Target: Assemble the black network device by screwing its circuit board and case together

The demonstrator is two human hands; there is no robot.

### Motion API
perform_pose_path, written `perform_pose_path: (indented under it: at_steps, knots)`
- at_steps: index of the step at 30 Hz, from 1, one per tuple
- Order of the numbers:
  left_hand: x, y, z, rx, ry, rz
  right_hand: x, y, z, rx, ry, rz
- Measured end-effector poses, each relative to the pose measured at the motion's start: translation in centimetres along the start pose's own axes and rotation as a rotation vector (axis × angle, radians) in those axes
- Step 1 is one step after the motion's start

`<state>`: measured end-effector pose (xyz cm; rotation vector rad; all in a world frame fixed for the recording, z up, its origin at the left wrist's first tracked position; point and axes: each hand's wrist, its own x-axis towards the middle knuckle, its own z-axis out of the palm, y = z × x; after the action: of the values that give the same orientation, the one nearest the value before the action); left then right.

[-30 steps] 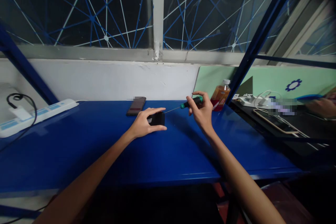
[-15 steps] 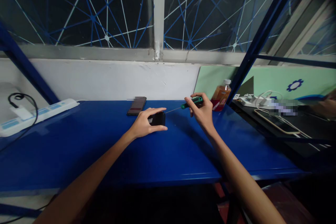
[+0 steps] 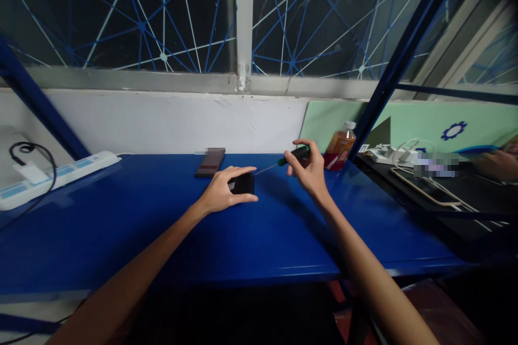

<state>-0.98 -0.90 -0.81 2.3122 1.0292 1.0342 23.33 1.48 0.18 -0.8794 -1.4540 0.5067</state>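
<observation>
My left hand grips a small black box-like object on the blue table, thumb along its near side and fingers along its far side. A pale label patch shows on it near my palm. In my right hand is a screwdriver with a green and black handle, held between thumb and fingers. Its thin metal shaft points left and down, and the tip meets the right end of the black object. Exactly what the tip touches is too small to make out.
A dark phone lies behind my left hand. A drink bottle stands beyond my right hand. At the left is a white power strip; at the right, a phone with cables and another person's hand.
The screwdriver handle has turned in my right hand, showing more black and less green, and my right fingers have shifted slightly left. My left hand and the black object stay put.
</observation>
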Motion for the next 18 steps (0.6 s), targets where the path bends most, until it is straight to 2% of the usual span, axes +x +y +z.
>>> perform_pose_path:
  at_steps: [4,10,16,18]
  knots:
    - [0.03,-0.16,0.07,0.005,0.011,0.012,0.22,0.02,0.02,0.159,-0.094,0.045]
    - [-0.04,-0.44,0.1,0.022,-0.001,0.035,0.15,0.0,-0.12,0.004,-0.019,0.031]
    - [-0.01,-0.38,0.36,0.047,-0.005,0.05,0.36,0.14,-0.31,0.099,-0.121,0.02]
    - [0.01,-0.39,0.46,0.059,-0.018,0.061,0.38,0.1,-0.34,0.07,-0.125,0.02]
